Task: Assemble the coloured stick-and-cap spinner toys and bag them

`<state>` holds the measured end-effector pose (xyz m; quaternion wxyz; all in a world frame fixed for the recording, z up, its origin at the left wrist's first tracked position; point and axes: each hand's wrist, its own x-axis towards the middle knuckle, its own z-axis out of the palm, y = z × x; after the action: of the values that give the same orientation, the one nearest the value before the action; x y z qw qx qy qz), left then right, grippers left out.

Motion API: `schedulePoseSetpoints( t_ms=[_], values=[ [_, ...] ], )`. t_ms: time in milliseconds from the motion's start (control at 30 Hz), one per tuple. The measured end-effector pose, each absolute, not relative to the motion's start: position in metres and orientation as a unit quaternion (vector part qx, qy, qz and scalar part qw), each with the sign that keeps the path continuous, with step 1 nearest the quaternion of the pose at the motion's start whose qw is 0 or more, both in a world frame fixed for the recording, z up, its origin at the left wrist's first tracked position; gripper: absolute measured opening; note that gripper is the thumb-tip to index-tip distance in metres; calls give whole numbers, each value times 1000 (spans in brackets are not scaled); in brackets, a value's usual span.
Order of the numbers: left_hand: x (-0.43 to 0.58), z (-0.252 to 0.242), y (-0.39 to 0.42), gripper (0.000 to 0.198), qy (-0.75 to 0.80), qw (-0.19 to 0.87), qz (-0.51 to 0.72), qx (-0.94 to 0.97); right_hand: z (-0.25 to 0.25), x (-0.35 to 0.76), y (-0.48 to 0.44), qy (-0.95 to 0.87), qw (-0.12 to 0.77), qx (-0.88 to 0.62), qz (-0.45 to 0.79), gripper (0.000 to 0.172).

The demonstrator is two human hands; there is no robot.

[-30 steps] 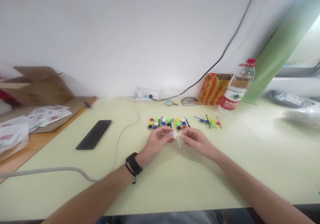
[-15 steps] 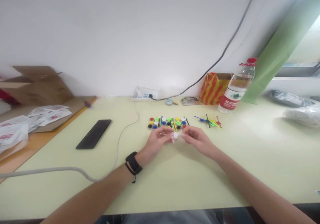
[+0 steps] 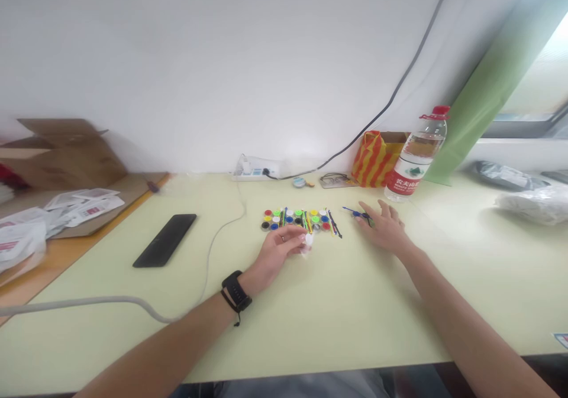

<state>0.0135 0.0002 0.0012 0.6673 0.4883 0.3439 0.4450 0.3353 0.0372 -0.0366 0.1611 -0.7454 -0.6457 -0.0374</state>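
The left hand (image 3: 280,247) is above the middle of the counter (image 3: 284,327), its thumb and fingers closed on a small white disc (image 3: 309,240), with something pale and blurred just beneath it. The right hand (image 3: 384,230) is set wide, fingers spread over a few arrow-shaped pieces (image 3: 357,214), blue and dark ones showing past the fingertips; it lies farther toward the counter's right edge, and whether any fingertip touches a piece I cannot tell. A black watch (image 3: 236,290) circles the left wrist. Between the hands and the far edge sit rows of coloured discs (image 3: 299,213), red, yellow, green, blue, white and black, with thin coloured sticks (image 3: 333,223) lying among them and at their right end. Toward the left edge a black phone (image 3: 165,240) lies aslant, a grey cable (image 3: 208,256) running between it and the discs. Along the far edge, from left to right, are a white power strip (image 3: 255,168), a small round container (image 3: 299,182), a pair of glasses (image 3: 335,178), a red-and-yellow striped bag (image 3: 371,160) and an upright water bottle (image 3: 412,166) with a red cap. Plastic-wrapped packages (image 3: 510,176) lie near the far right corner; at the far left corner, white packets (image 3: 91,207) lie before an open cardboard box (image 3: 80,157).
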Motion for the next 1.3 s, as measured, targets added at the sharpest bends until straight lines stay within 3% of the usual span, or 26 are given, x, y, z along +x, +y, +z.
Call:
schedulePoseSetpoints(
  t_ms=[333, 567, 733, 933, 1100, 1300],
  values=[
    [14, 6, 3, 52, 322, 723, 464, 398, -36, 334, 47, -689, 157, -707, -13, 32],
    [14, 6, -1, 35, 324, 684, 438, 484, -25, 339, 42, -684, 161, -711, -18, 18],
    [18, 0, -3, 36, 391, 599, 402, 572, -18, 341, 38, -685, 174, -707, -9, 15],
    [16, -3, -9, 28, 388, 493, 323, 709, -3, 361, 34, -740, 189, -632, 133, 16],
    [16, 1, -14, 24, 397, 379, 304, 779, 16, 359, 21, -773, 172, -543, 279, 28],
    [11, 16, -20, 28, 315, 342, 270, 843, 32, 336, 7, -780, 139, -479, 378, 27]
  ],
)
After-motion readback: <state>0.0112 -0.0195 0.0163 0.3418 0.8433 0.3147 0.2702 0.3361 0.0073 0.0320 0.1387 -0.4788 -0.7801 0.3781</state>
